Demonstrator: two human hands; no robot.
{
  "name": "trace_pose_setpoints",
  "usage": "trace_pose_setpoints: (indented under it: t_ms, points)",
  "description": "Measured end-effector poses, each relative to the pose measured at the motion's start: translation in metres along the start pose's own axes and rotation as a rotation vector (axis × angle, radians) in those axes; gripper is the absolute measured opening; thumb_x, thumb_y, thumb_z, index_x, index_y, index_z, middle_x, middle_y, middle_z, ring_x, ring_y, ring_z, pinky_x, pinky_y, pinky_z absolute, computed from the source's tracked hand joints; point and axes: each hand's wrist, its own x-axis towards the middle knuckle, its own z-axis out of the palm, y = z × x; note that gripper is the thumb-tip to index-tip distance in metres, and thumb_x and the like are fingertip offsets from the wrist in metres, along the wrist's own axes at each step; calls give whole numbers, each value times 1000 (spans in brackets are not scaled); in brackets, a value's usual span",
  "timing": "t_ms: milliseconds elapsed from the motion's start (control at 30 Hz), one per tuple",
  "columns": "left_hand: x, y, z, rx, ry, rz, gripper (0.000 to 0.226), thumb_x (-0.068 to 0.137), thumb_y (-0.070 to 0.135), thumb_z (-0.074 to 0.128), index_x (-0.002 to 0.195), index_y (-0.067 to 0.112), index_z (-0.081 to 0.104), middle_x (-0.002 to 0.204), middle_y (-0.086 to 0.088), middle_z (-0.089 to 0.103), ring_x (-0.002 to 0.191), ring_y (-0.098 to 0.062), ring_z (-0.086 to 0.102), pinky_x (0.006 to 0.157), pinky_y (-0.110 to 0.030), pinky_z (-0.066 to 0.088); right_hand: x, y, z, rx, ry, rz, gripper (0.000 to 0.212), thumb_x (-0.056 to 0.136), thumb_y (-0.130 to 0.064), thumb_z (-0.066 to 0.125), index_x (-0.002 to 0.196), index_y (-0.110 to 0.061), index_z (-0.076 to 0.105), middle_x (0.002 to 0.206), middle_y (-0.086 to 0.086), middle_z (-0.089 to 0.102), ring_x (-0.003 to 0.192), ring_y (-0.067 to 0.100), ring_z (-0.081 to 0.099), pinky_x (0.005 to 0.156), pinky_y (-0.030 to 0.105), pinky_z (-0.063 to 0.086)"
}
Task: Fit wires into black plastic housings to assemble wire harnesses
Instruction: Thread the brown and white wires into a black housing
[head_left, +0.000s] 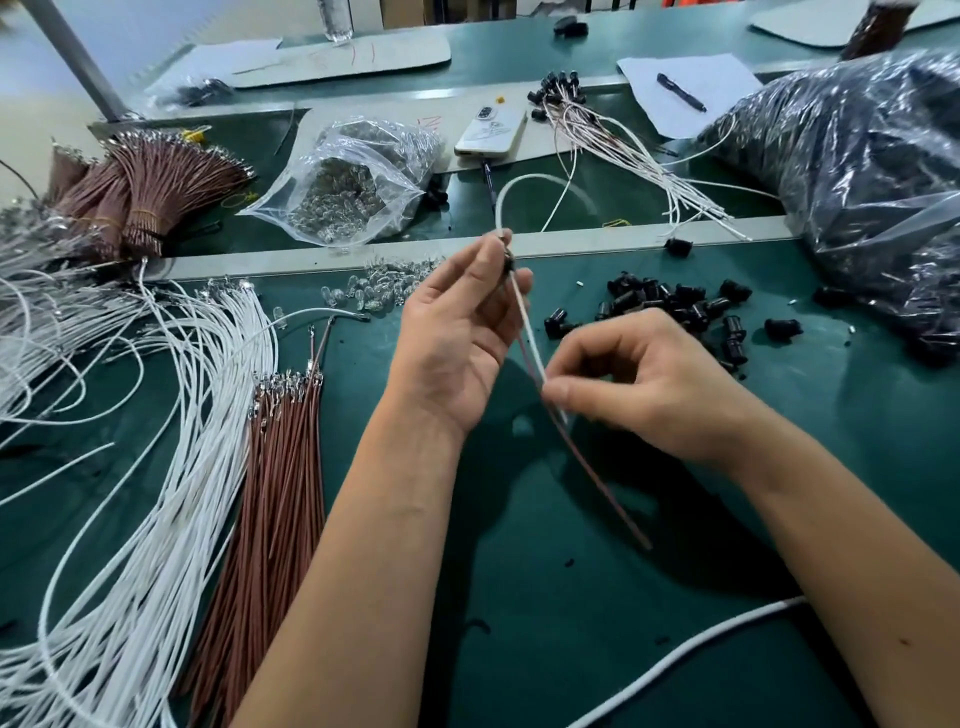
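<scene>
My left hand (460, 332) is raised over the green mat and pinches a small black housing (509, 262) between thumb and fingertips. A white wire (529, 325) and a brown wire (597, 475) run down out of the housing. Another white wire loops up and away behind my fingers. My right hand (639, 384) pinches the white wire lower down, near the brown one. Loose black housings (680, 309) lie scattered just right of my hands. Brown wires (270, 499) and white wires (150, 467) with metal terminals lie in bundles on the left.
A clear bag of small bulbs (353, 182) and loose bulbs (384, 288) lie ahead. Finished harnesses (602, 130) and a phone (491, 132) sit further back. A big bag of black parts (852, 171) fills the right. Bound brown wire bundles (150, 187) lie at the far left.
</scene>
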Motion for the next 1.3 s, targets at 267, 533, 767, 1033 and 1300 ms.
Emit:
trace_pose_setpoints:
  t_ms: [267, 533, 767, 1033, 1300]
  points:
    - [3, 14, -11, 26, 4, 24, 18, 80, 17, 67, 96, 9, 68, 74, 0, 68, 63, -9, 68, 58, -18, 53, -2, 2, 5, 297, -168, 139, 23, 94, -26, 71, 93, -3, 73, 75, 8, 68, 58, 16, 53, 40, 17, 36]
    - [4, 1, -8, 127, 35, -1, 7, 88, 8, 67, 94, 7, 70, 73, -1, 69, 63, -13, 71, 55, -18, 53, -3, 2, -1, 232, -269, 217, 21, 95, -17, 72, 75, -11, 74, 56, 3, 61, 41, 8, 49, 35, 16, 30]
    - [4, 7, -15, 207, 25, 28, 10, 88, 6, 68, 98, 8, 68, 74, 0, 71, 64, -15, 71, 59, -21, 55, -4, -4, 7, 165, -328, 268, 27, 96, -31, 73, 90, -4, 73, 68, 11, 68, 44, 15, 51, 34, 17, 34]
    - [-1, -4, -5, 309, -18, 38, 9, 82, 9, 73, 91, 10, 72, 71, 0, 69, 63, -13, 64, 62, -20, 54, -1, 4, -1, 140, -115, 260, 19, 96, -10, 72, 77, -10, 73, 63, 15, 61, 42, 12, 48, 34, 18, 32]
    - [-6, -6, -3, 456, -111, 61, 8, 89, 2, 69, 93, 9, 71, 71, 0, 68, 62, -13, 65, 63, -22, 55, 4, 6, 9, 242, 141, 239, 18, 97, -17, 71, 82, -8, 71, 55, 4, 56, 41, 8, 46, 35, 18, 29]
